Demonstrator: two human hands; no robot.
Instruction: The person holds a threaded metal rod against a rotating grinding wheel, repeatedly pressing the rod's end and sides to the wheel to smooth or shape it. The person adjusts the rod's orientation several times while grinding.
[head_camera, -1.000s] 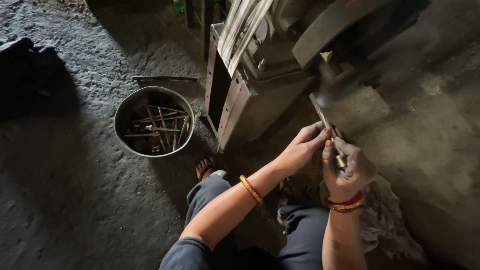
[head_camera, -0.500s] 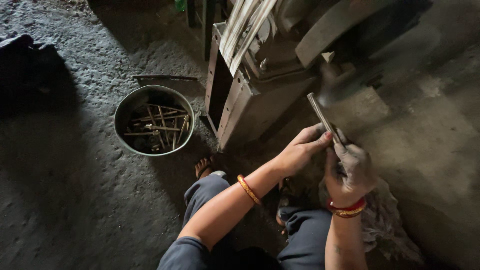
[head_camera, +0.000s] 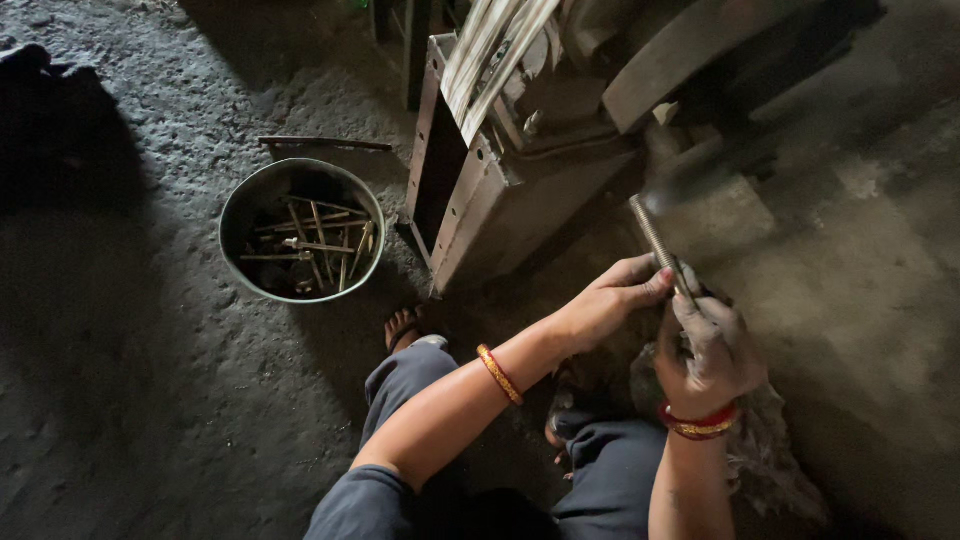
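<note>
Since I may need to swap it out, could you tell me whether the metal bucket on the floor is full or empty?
Partly filled: the round metal bucket stands upright with thin metal rods lying criss-crossed across its bottom, well below the rim.

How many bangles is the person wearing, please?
2: an orange bangle on the left forearm, and a red bangle on the right wrist. Others may be hidden.

Dim overall, lit softly from upper left. Deep shadow left of the hands and at the top right. Pale sheen on the rod (head_camera: 655, 238) above the grip. Motion blur just past the rod's tip. Slight wide-angle stretch at edges.
</note>
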